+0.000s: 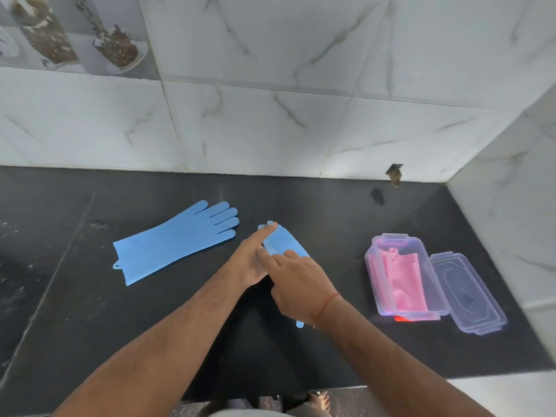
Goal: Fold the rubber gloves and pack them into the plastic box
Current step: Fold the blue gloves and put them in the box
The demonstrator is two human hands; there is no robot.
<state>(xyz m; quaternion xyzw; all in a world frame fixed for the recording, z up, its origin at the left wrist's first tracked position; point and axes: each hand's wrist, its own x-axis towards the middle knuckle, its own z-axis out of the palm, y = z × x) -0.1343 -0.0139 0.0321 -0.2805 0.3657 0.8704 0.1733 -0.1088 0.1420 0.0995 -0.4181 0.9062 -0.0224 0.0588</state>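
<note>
Pressing on a blue glove (282,242) mid-counter (90,311): left hand (251,260) flat, fingers extended, nothing gripped; right hand (296,284) curled loosely atop it, index pointing, grip unclear. Second blue glove (171,242) lies flat to the left. Open box (400,275) at right holds pink gloves (404,284); lid (467,291) just beside it.

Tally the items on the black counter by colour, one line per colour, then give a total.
Blue gloves: 2, flat glove, glove under the hands
Pink gloves, folded in the box: count unclear
Clear plastic: 2, box, lid
Total: 4, plus the pink contents
</note>
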